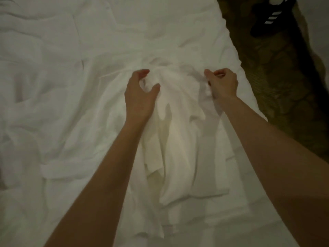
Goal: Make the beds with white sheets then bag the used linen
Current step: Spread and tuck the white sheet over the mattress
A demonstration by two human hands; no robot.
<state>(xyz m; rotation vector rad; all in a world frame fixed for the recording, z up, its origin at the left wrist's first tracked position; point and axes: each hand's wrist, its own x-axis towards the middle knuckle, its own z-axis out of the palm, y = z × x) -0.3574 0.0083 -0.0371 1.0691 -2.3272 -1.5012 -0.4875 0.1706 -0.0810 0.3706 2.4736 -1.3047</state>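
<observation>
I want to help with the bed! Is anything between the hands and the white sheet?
No. The left hand and right hand are already on the bunched white sheet, fingers curled into its folds.

The bunched sheet [170, 132] is showing white, shading to a creamy yellow in its middle folds — the bed cover [53, 68] under it is reading plain white. The carpet [277, 82] is showing a dark olive-brown mottled pattern; the shoe [270, 16] is showing black with white stripes.
</observation>
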